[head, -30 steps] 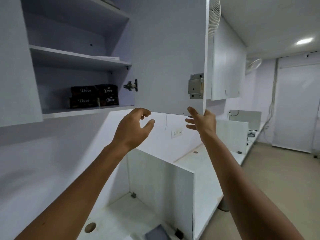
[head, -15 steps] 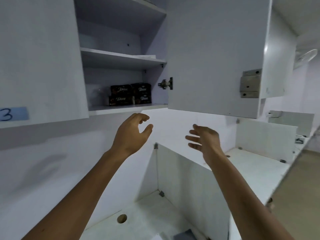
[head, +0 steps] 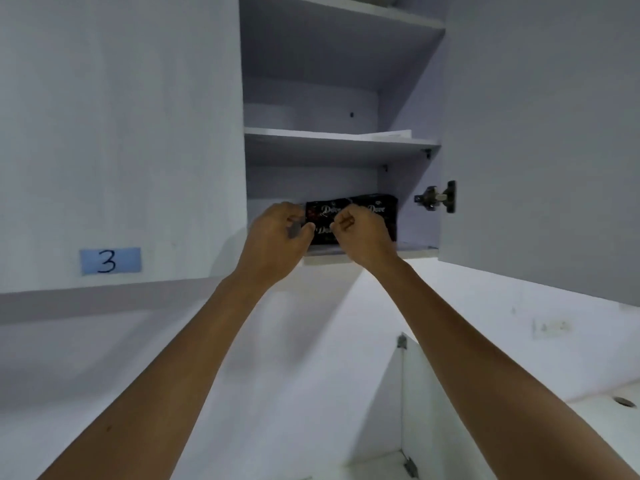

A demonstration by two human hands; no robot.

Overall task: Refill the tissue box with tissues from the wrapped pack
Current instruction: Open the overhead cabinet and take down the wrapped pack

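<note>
Open pale wall cabinet (head: 343, 140), door (head: 540, 133) swung right.

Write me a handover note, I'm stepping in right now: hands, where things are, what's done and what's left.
Left hand: raised at the bottom shelf, fingers curled by the dark packs; grip unclear.
Right hand: curled in front of the packs; grip unclear.
Packs: on the bottom shelf of the open cupboard, door swung right.
Done: cupboard open.
Left: take a pack down, unwrap it, fill the tissue box, which is out of view.

We see the grey swung-open cupboard door (head: 540, 133) leaving the front clear; the stacked black wrapped packs (head: 360, 216) crowd the white bottom shelf's (head: 415, 251) right, its left part free.
</note>
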